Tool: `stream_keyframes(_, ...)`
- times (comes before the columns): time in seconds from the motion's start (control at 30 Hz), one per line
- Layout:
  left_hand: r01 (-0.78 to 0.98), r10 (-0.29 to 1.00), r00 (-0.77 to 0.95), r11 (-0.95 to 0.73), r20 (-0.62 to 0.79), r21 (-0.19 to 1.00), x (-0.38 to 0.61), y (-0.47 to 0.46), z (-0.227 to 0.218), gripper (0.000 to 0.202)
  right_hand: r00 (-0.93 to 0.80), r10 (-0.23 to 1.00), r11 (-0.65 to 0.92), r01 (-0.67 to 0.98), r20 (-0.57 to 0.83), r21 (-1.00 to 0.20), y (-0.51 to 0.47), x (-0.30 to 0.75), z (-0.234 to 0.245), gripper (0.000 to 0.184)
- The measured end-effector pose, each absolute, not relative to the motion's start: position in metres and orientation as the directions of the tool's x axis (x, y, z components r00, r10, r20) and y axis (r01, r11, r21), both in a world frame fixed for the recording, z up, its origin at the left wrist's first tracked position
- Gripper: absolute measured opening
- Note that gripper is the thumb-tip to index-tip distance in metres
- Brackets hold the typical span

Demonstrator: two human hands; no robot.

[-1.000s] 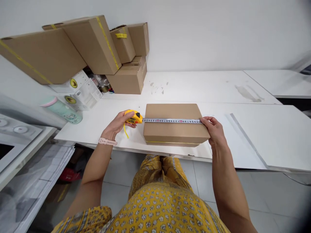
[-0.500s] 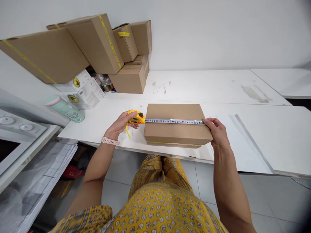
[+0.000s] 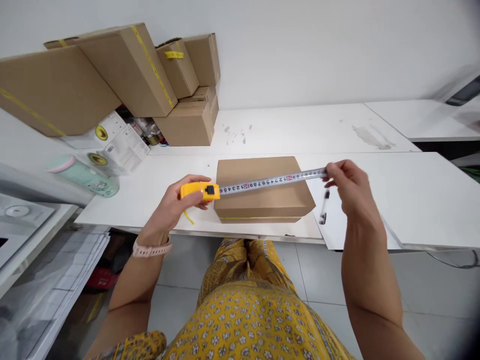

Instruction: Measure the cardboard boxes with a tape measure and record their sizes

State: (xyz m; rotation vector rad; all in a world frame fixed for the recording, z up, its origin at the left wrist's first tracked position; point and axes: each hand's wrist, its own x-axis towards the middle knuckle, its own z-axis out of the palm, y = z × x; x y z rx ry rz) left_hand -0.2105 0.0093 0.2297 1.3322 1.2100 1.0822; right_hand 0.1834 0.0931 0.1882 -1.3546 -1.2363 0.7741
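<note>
A closed cardboard box [image 3: 262,197] lies on the white table near its front edge, with yellow tape along its near side. My left hand [image 3: 172,202] is closed around the yellow case of a tape measure [image 3: 200,191], left of the box; a yellow strap dangles beneath it. The metal blade [image 3: 270,181] stretches out to the right above the box top, slanting up and away from it. My right hand [image 3: 348,185] pinches the blade's free end, beyond the box's right edge. Below that hand a pen [image 3: 324,207] lies on white paper.
Several cardboard boxes [image 3: 183,125] are stacked at the back left, beside white cartons with avocado pictures [image 3: 120,147]. A mint green bottle [image 3: 86,175] with a pink lid lies tilted in front of them. A white appliance [image 3: 18,215] stands at far left.
The blade has come up off the box top, and its end has moved right and up with my right hand. My left hand and the case have shifted slightly left. The pen has come into view.
</note>
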Motion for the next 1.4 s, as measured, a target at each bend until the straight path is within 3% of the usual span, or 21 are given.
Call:
stream_keyframes(0.07,0.035,0.965,0.255,0.051,-0.058,0.998,-0.198,-0.015,0.224,0.061,0.302,0.897,0.285,0.166,0.324,-0.944,0.095,0.18,0.208,0.032)
stream_keyframes(0.13,-0.039,0.852,0.497,0.213,-0.166,0.976,-0.179,-0.035,0.208,0.073,0.248,0.885,0.36,0.175,0.395,-0.917,0.104,0.171,0.222,0.027)
stream_keyframes(0.2,-0.088,0.697,0.674,0.405,-0.245,0.91,-0.152,-0.049,0.189,0.085,0.089,0.916,0.362,0.235,0.391,-0.902,0.121,0.158,0.227,0.025)
stream_keyframes(0.27,-0.118,0.623,0.734,0.508,-0.269,0.853,-0.12,-0.055,0.175,0.08,-0.104,0.933,0.359,0.301,0.344,-0.884,0.145,0.142,0.223,0.027)
stream_keyframes(0.37,-0.245,0.648,0.715,0.584,-0.263,0.774,-0.075,-0.053,0.167,0.075,-0.269,0.937,0.313,0.372,0.221,-0.874,0.182,0.123,0.206,0.031)
stream_keyframes(0.5,-0.407,0.706,0.669,0.61,-0.232,0.68,-0.044,-0.042,0.17,0.068,-0.297,0.95,0.233,0.457,0.1,-0.858,0.21,0.113,0.185,0.033)
stream_keyframes(0.73,-0.447,0.743,0.608,0.612,-0.28,0.653,-0.035,-0.04,0.168,0.061,-0.314,0.942,0.296,0.599,0.121,-0.744,0.21,0.113,0.175,0.03)
stream_keyframes(1.07,-0.462,0.751,0.599,0.607,-0.278,0.646,-0.029,-0.043,0.166,0.053,-0.335,0.933,0.312,0.559,0.134,-0.768,0.208,0.11,0.174,0.029)
stream_keyframes(1.17,-0.442,0.753,0.618,0.57,-0.226,0.692,-0.043,-0.042,0.171,0.049,-0.238,0.938,0.326,0.363,0.252,-0.873,0.203,0.119,0.175,0.034)
stream_keyframes(1.27,-0.396,0.777,0.619,0.433,-0.112,0.81,-0.08,-0.051,0.186,0.052,0.099,0.93,0.332,0.188,0.354,-0.924,0.178,0.147,0.173,0.046)
stream_keyframes(1.33,-0.369,0.871,0.489,0.264,-0.055,0.891,-0.113,-0.063,0.193,0.057,0.264,0.905,0.291,0.188,0.333,-0.938,0.147,0.172,0.163,0.054)
stream_keyframes(1.4,-0.296,0.961,0.274,0.116,-0.032,0.948,-0.144,-0.075,0.193,0.06,0.303,0.903,0.231,0.254,0.304,-0.939,0.109,0.192,0.145,0.057)
